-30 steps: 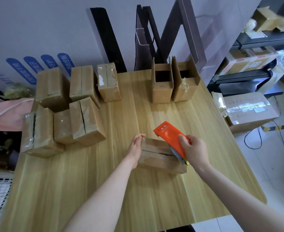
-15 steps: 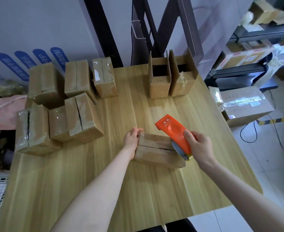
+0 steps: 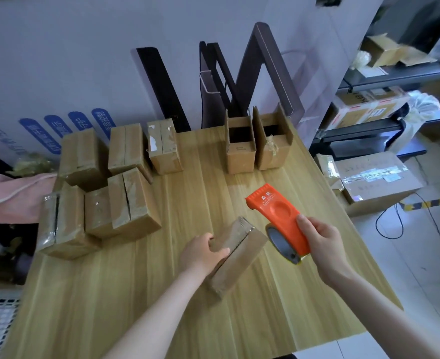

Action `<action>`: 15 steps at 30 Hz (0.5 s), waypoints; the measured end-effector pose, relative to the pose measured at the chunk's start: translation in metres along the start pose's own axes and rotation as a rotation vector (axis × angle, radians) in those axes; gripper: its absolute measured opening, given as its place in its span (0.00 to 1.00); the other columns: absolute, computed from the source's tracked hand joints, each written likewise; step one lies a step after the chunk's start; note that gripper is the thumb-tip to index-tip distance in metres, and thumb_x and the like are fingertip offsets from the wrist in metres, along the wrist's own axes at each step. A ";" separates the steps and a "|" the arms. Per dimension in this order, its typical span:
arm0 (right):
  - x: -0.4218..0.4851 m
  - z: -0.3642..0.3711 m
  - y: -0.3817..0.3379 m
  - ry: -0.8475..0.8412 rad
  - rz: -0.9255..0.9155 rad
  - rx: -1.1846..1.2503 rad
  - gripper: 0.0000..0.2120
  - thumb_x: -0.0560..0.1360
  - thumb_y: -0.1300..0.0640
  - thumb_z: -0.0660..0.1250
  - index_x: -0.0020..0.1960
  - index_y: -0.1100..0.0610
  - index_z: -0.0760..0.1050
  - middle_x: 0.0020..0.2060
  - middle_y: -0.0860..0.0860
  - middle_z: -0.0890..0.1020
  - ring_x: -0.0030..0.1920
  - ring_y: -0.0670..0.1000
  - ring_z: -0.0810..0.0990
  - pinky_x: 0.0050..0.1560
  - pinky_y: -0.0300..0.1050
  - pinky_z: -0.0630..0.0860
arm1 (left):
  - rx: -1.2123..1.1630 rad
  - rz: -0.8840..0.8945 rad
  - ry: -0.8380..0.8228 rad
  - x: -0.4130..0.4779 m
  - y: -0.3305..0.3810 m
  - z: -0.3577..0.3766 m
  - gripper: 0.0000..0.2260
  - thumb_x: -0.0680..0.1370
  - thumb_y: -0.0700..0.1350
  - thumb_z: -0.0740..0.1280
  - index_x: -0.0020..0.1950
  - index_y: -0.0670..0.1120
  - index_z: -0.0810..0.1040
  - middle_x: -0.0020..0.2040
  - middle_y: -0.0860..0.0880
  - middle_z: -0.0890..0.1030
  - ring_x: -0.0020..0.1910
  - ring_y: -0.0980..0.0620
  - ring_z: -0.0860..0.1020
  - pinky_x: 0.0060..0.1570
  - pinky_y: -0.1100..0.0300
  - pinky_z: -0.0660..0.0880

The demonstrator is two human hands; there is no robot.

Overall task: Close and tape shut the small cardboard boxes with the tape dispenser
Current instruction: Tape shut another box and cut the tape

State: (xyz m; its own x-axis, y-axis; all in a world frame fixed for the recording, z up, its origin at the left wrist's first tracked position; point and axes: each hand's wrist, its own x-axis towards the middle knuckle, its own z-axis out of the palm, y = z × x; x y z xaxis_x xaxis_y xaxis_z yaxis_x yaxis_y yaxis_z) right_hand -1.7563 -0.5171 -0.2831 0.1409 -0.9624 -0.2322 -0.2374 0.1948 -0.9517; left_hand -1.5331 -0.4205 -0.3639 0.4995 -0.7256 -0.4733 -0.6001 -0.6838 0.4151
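White characters are printed on a row of blue labels on the pale wall panel behind the far left corner of the table, too blurred to be read. Two small characters are carried near the toothed end of the orange tape dispenser, also illegible. Red and black print is seen on a carton on the shelf beyond the table's right edge, unreadable.

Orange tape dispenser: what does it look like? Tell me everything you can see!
The tape dispenser is bright orange, plastic-looking and flat, with a round dimple, small print and a toothed far edge. A grey roll sits under its near end. The right hand grips that end, holding it tilted above the table, close beside the box; whether they touch is unclear.
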 end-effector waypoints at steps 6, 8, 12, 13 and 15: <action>-0.011 0.005 -0.027 -0.145 -0.036 0.071 0.15 0.79 0.58 0.62 0.39 0.66 0.79 0.28 0.60 0.78 0.22 0.47 0.74 0.22 0.37 0.70 | -0.126 -0.028 0.139 -0.029 -0.003 -0.005 0.25 0.73 0.60 0.67 0.67 0.52 0.71 0.57 0.55 0.78 0.55 0.54 0.77 0.49 0.59 0.73; -0.013 0.006 -0.037 -0.180 -0.049 0.096 0.14 0.79 0.58 0.62 0.38 0.62 0.80 0.26 0.58 0.78 0.22 0.49 0.74 0.22 0.38 0.71 | -0.398 0.010 0.204 -0.025 0.018 -0.029 0.14 0.76 0.57 0.63 0.54 0.49 0.78 0.44 0.54 0.79 0.44 0.53 0.77 0.40 0.61 0.71; -0.014 0.006 -0.052 -0.234 -0.090 0.089 0.13 0.79 0.56 0.63 0.41 0.62 0.81 0.28 0.61 0.79 0.27 0.55 0.76 0.25 0.44 0.72 | -1.092 -0.197 -0.177 -0.024 0.060 -0.083 0.21 0.81 0.58 0.56 0.47 0.43 0.80 0.37 0.48 0.82 0.32 0.53 0.77 0.31 0.63 0.72; -0.014 0.006 -0.054 -0.262 -0.090 0.100 0.14 0.79 0.55 0.62 0.42 0.63 0.80 0.28 0.64 0.79 0.26 0.56 0.76 0.24 0.46 0.72 | -1.118 -0.201 -0.282 -0.024 0.064 -0.092 0.24 0.81 0.61 0.55 0.49 0.42 0.80 0.38 0.48 0.83 0.32 0.54 0.79 0.31 0.63 0.73; -0.015 0.007 -0.059 -0.317 -0.090 0.122 0.15 0.79 0.55 0.62 0.43 0.65 0.79 0.26 0.67 0.77 0.21 0.58 0.74 0.20 0.46 0.71 | -1.135 -0.183 -0.397 -0.025 0.066 -0.104 0.26 0.80 0.63 0.56 0.47 0.42 0.80 0.38 0.48 0.84 0.32 0.54 0.80 0.30 0.64 0.75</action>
State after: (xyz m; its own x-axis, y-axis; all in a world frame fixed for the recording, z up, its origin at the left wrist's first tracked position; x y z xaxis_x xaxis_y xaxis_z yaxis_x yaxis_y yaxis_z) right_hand -1.7380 -0.5132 -0.2252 0.4516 -0.8740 -0.1792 -0.0970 0.1516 -0.9837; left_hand -1.5194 -0.4555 -0.2439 0.1741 -0.6736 -0.7183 0.4465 -0.5962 0.6673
